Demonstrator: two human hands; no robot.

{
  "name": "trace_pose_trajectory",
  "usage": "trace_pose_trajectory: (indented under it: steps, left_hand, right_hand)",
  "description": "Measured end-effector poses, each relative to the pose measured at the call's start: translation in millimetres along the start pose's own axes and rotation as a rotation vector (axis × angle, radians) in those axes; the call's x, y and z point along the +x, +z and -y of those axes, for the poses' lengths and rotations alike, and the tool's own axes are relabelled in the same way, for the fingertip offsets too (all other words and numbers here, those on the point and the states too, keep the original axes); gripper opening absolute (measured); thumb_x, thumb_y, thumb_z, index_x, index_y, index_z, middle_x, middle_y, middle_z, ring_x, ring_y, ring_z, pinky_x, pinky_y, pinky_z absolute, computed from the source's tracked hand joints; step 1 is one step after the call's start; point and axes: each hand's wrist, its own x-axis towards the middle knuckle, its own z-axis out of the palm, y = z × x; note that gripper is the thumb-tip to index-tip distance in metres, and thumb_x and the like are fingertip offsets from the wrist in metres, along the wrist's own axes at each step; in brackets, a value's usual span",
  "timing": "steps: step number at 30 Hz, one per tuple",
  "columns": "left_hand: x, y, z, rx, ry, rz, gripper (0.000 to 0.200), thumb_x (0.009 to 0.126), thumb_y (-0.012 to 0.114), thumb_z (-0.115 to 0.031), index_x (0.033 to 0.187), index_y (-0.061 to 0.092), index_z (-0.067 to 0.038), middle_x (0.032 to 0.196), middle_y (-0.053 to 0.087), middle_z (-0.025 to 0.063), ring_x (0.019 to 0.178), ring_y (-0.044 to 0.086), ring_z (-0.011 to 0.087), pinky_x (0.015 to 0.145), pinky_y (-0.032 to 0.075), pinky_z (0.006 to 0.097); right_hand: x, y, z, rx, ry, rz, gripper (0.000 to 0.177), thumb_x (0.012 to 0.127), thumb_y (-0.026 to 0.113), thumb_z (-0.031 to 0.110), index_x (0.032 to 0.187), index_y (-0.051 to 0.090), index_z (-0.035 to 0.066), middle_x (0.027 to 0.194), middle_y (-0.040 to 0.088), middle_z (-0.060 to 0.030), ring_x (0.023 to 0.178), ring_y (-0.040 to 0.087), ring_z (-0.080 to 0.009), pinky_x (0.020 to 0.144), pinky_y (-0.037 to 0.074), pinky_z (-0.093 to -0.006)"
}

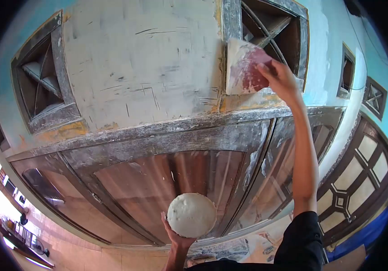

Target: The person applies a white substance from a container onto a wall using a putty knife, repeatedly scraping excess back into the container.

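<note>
My right hand point(280, 80) is raised to the wall and closed around a flat putty spreader point(253, 67), dull red and smeared with white. The spreader's left edge lies against or very near the wall point(144, 58), beside the wooden frame of a vent opening point(300, 45). Low in the middle, my left hand point(180, 237) supports a round container of white putty point(192, 215) from below, fingers wrapped at its left side. The putty fills the top with a bumpy surface; the container's sides are mostly hidden. Dark scratches and grey patches mark the pale wall.
Below the wall runs a worn wooden ledge point(167, 131) above glazed wooden doors point(158, 176). Another vent opening point(40, 79) is at the left. A panelled door point(356, 171) stands at the right. Stained sheeting point(230, 248) lies on the tiled floor point(85, 253).
</note>
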Motion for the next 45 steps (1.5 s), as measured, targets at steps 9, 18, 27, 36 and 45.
trace_pose_trajectory:
  steps: [9,18,27,36,45]
  left_hand:
    - [-1.6,4.3,2.7,-0.036,0.008,-0.028,0.078,0.08,0.035,-0.073,0.134,0.042,-0.017,0.138,0.04,0.0097,0.124,0.039,0.0363,0.098,0.033,0.0588]
    - [0.1,-8.3,0.3,0.036,0.024,0.0,0.08,0.077,0.037,-0.075,0.135,0.042,-0.02,0.139,0.04,0.0083,0.123,0.039,0.0367,0.096,0.034,0.0595]
    - [-6.3,9.4,-4.1,0.122,0.041,-0.043,0.08,0.077,0.037,-0.074,0.135,0.042,-0.019,0.138,0.041,0.0083,0.124,0.04,0.0356,0.097,0.033,0.0585]
    - [-1.8,-6.7,-1.5,-0.092,0.056,-0.003,0.076,0.08,0.037,-0.071,0.132,0.044,-0.016,0.135,0.045,0.0092,0.119,0.044,0.0358,0.097,0.036,0.0583]
    - [2.0,-4.6,3.3,-0.073,0.089,-0.011,0.076,0.081,0.037,-0.071,0.133,0.043,-0.016,0.137,0.042,0.0098,0.123,0.04,0.037,0.1,0.031,0.0594]
  right_hand:
    - [38.5,10.5,6.9,-0.315,-0.077,-0.02,0.042,0.086,0.061,0.04,0.092,0.065,-0.001,0.068,0.063,-0.0131,0.063,0.062,-0.0204,0.061,0.046,-0.0333]
    - [62.1,11.2,40.8,-0.18,-0.116,-0.027,0.047,0.085,0.06,0.045,0.09,0.064,-0.001,0.063,0.061,-0.0125,0.057,0.059,-0.0215,0.058,0.045,-0.0345]
    - [58.4,-21.8,20.9,-0.015,0.066,0.028,0.044,0.086,0.06,0.045,0.09,0.065,0.001,0.052,0.052,-0.0021,0.045,0.045,-0.0086,0.045,0.037,-0.0264]
    - [103.4,-13.0,26.4,-0.296,-0.128,0.009,0.046,0.086,0.06,0.045,0.093,0.065,0.001,0.049,0.052,-0.0024,0.043,0.05,-0.0074,0.044,0.039,-0.0242]
    - [112.8,-1.7,46.1,-0.117,-0.163,0.026,0.045,0.086,0.06,0.047,0.092,0.066,0.002,0.051,0.054,-0.0032,0.043,0.05,-0.0081,0.043,0.038,-0.0244]
